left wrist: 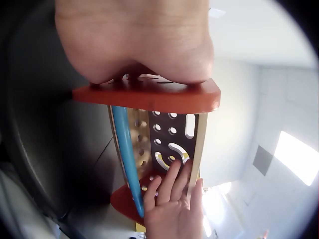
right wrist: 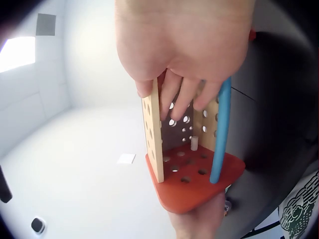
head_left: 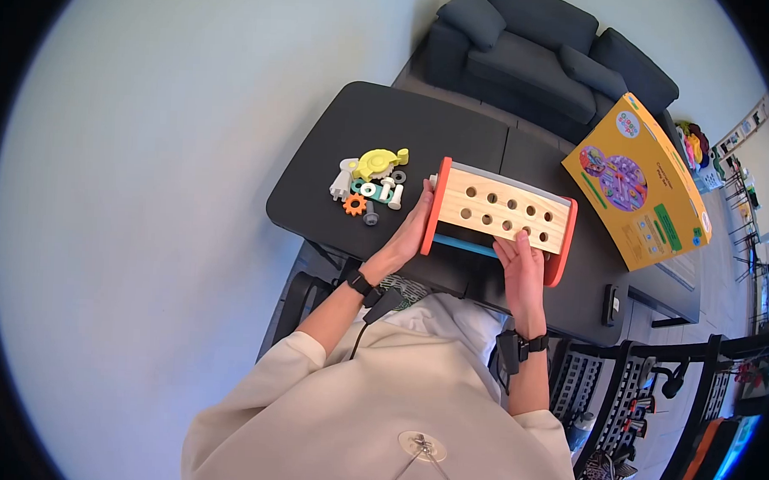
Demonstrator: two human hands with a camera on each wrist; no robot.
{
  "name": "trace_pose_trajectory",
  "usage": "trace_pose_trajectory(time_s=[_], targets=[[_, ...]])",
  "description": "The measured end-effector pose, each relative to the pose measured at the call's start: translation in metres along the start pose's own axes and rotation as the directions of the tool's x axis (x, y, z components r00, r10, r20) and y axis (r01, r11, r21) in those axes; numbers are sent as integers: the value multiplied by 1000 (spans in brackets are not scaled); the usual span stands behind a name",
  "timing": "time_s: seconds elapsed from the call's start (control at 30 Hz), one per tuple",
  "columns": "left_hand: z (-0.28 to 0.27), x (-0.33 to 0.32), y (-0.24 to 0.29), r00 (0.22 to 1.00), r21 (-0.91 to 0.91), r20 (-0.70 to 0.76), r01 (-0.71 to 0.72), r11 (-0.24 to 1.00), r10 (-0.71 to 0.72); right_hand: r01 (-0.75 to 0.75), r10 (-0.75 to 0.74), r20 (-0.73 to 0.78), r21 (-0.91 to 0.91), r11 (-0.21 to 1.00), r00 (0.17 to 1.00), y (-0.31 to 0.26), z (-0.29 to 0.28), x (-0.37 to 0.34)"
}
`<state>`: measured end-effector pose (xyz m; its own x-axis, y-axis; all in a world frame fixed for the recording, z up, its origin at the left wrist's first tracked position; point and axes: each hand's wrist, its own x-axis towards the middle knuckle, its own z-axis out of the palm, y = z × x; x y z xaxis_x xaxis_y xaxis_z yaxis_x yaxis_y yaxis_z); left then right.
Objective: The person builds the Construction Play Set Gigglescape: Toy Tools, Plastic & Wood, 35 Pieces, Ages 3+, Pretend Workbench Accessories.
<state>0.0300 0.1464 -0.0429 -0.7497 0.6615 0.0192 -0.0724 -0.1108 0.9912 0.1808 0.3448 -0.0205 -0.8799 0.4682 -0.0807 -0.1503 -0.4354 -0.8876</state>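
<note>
A wooden toy bench (head_left: 502, 202) has a pale top panel with two rows of round holes, red end panels and a blue rod. My left hand (head_left: 412, 228) lies flat against the outside of its left red end panel (left wrist: 149, 97). At the near edge, my right hand (head_left: 523, 276) grips the pale panel, thumb on the outer face and fingers inside the frame, as the left wrist view shows. The right wrist view shows a dark perforated panel and a small pale peg (right wrist: 194, 143) inside, near the red end.
Left of the bench lie loose toy parts: a yellow-green piece (head_left: 377, 164), an orange gear (head_left: 355, 204) and a grey bolt (head_left: 370, 214). A large yellow box (head_left: 640, 182) stands at the right of the black table (head_left: 416, 113). A small black device (head_left: 611, 305) lies near the right edge.
</note>
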Motion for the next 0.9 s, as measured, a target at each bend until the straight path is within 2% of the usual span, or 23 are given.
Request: trace_pose_trajectory(time_s=[0.17,0.47,0.57,0.67,0.73,0.83,0.9], targets=[[-4,4,-13,1000,16,-10,10,1000,-10,58,-60,-36,-37,998,998,-5,13,12],[-7,15,-1,992,11,-73,106,994,-105,42,-44,-25,-61,997,999,-10,16,37],[-11,17,6,996,58,-30,89,994,-87,34,-35,-12,-77,996,999,-14,16,40],[-19,24,6,995,105,-57,91,990,-85,22,-21,8,-103,994,1000,-18,16,49],[-23,27,11,990,193,-44,142,971,-136,8,-6,17,-109,994,1000,-18,15,53],[-29,27,21,986,180,16,159,971,-165,-9,12,29,-112,994,1000,-18,12,58],[-43,29,14,990,240,-41,141,961,-136,-16,18,29,-90,996,999,-17,9,61]])
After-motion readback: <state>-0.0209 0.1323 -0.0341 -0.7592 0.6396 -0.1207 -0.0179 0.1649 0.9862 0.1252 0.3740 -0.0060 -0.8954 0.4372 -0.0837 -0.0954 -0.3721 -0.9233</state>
